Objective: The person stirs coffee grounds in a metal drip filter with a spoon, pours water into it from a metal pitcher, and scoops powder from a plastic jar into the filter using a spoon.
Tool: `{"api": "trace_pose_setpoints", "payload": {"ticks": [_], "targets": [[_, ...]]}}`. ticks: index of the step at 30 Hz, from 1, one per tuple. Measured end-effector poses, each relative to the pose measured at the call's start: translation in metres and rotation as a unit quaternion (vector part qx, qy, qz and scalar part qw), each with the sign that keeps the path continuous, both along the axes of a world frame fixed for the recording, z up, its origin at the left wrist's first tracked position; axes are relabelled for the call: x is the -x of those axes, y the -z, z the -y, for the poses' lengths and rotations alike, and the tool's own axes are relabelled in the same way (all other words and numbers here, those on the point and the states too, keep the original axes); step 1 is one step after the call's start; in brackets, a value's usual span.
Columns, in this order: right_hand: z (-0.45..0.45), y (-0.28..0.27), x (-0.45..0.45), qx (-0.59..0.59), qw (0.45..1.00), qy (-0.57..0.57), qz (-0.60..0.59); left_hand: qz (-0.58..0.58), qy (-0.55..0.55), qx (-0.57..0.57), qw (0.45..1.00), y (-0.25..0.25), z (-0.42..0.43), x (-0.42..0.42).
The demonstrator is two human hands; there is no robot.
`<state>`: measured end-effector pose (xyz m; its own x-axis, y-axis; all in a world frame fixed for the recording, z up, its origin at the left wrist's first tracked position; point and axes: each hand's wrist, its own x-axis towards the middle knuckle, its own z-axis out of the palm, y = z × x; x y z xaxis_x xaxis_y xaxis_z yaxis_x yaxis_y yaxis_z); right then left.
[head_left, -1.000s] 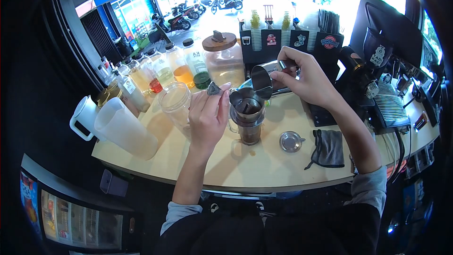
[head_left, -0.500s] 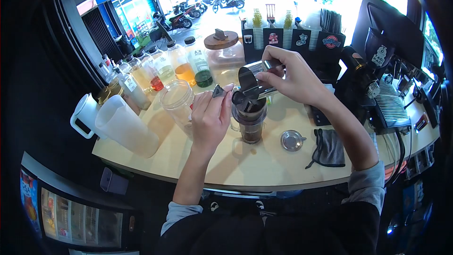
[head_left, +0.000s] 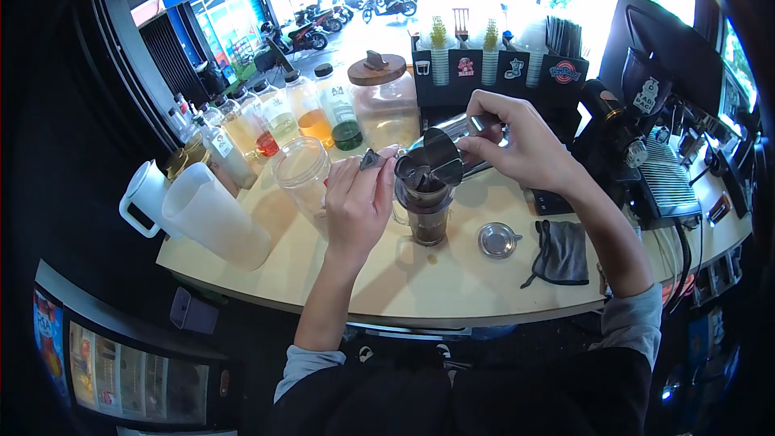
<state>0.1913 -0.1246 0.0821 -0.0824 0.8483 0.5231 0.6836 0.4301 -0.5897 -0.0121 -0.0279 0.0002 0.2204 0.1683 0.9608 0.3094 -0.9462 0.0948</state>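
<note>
Below my hands, a clear handled glass vessel (head_left: 428,226) with dark contents stands upright on the counter. My left hand (head_left: 355,198) pinches a slim utensil with a dark grey end (head_left: 370,159); its far end reaches to the vessel's mouth, and I cannot make out its kind. Tilted toward that mouth is a shiny metal pitcher (head_left: 478,155), gripped by its handle in my right hand (head_left: 517,141). A dark round plate (head_left: 444,156) shows at the pitcher's open end. Whether anything flows out is unclear.
Left of the vessel stand an open clear jar (head_left: 303,173), a large translucent jug (head_left: 214,214) and a white pitcher (head_left: 145,198). Several syrup bottles (head_left: 311,117) and a wooden-lidded jar (head_left: 383,105) line the back. Right are a small metal strainer (head_left: 498,240), a grey cloth (head_left: 561,254) and an espresso machine (head_left: 666,169).
My right hand and the metal pitcher have shifted right and slightly down, turning the dark round plate with them. My left hand stays almost in place.
</note>
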Motion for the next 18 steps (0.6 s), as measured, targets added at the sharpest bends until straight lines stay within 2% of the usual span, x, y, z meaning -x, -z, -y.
{"api": "trace_pose_setpoints", "payload": {"ticks": [7,9,10,12,13,14,16,18], "targets": [[-0.002,0.012,-0.019,-0.01,0.999,0.03,-0.016,-0.003,0.005,0.009,1.0,0.002,0.003,0.001],[-0.008,0.026,-0.033,-0.021,0.995,0.026,-0.095,-0.012,0.0,0.02,1.0,0.002,0.005,0.003],[-0.011,0.034,-0.039,-0.021,0.995,0.025,-0.095,-0.021,-0.005,0.032,0.999,0.002,0.006,0.004],[-0.016,0.055,-0.051,-0.024,0.961,0.005,-0.275,-0.024,0.002,0.036,0.999,0.003,0.006,0.006],[-0.019,0.07,-0.06,-0.028,0.947,0.007,-0.321,-0.027,0.01,0.04,0.999,0.004,0.005,0.007],[-0.02,0.082,-0.064,-0.028,0.947,0.006,-0.32,-0.026,0.009,0.04,0.999,0.004,0.005,0.007],[-0.017,0.107,-0.069,-0.002,0.901,0.041,-0.431,-0.032,0.019,0.043,0.998,0.006,0.005,0.008],[-0.023,0.143,-0.087,0.01,0.886,0.048,-0.462,-0.032,0.022,0.039,0.998,0.005,0.006,0.008]]}}
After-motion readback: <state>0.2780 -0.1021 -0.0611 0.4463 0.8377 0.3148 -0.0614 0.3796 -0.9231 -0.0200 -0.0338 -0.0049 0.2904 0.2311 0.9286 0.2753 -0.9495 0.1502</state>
